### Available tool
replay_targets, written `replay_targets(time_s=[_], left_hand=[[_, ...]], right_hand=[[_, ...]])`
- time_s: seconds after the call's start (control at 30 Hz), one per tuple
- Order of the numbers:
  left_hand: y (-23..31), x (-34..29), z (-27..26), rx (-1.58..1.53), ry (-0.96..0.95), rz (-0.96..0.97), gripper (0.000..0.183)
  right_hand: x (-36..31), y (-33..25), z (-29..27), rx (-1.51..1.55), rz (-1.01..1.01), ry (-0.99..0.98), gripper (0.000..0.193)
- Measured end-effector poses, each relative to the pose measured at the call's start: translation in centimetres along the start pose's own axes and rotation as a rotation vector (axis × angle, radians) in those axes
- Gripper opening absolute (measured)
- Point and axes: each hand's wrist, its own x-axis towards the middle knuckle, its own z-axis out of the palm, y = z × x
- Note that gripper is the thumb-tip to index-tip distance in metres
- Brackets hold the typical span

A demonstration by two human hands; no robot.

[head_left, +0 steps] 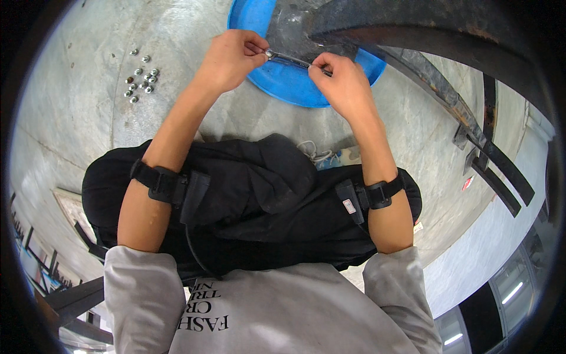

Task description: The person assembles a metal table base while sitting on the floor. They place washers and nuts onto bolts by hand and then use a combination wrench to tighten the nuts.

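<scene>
Over the near part of a round blue tray, a slim metal wrench spans the gap between my hands. My left hand is closed, its fingertips pinching at the wrench's shiny left end. Whether a small nut sits in that end is hard to make out. My right hand is closed on the other end of the handle. Behind the wrench, a dark, worn metal part rests in the tray.
Several shiny nuts lie scattered on the grey floor at the left. A large dark curved metal piece arches over the upper right, with black metal bars below it. A blue shoe shows between my knees.
</scene>
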Motion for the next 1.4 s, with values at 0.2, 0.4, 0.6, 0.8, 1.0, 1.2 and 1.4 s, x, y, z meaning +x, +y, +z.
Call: replay_targets(time_s=[0.2, 0.4, 0.6, 0.8, 1.0, 1.2, 1.4], left_hand=[[0.0, -0.1, 0.1, 0.049, -0.014, 0.088, 0.029], [-0.5, 0.0, 0.5, 0.077, 0.022, 0.168, 0.027], [0.2, 0.2, 0.6, 0.178, 0.069, 0.210, 0.017], [-0.3, 0.5, 0.8, 0.462, 0.093, 0.277, 0.025], [0.5, 0.9, 0.5, 0.448, 0.190, 0.134, 0.029], [0.7, -2.2, 1.8, 0.382, 0.197, 0.151, 0.023], [1.8, -4.4, 5.0, 0.293, 0.274, 0.205, 0.014]], right_hand=[[0.6, 0.0, -2.3, 0.256, 0.120, -0.041, 0.031], [0.6, 0.0, -1.7, 0.348, 0.105, -0.034, 0.027], [0.6, 0.1, -1.6, 0.295, 0.077, -0.040, 0.030], [-0.3, -0.2, -2.9, 0.159, -0.100, -0.025, 0.032], [-2.6, 0.4, -5.6, 0.157, -0.119, 0.033, 0.034], [-3.6, 1.4, -6.8, 0.025, -0.127, 0.012, 0.033], [-2.6, 0.4, -6.7, 0.025, -0.107, -0.060, 0.029]])
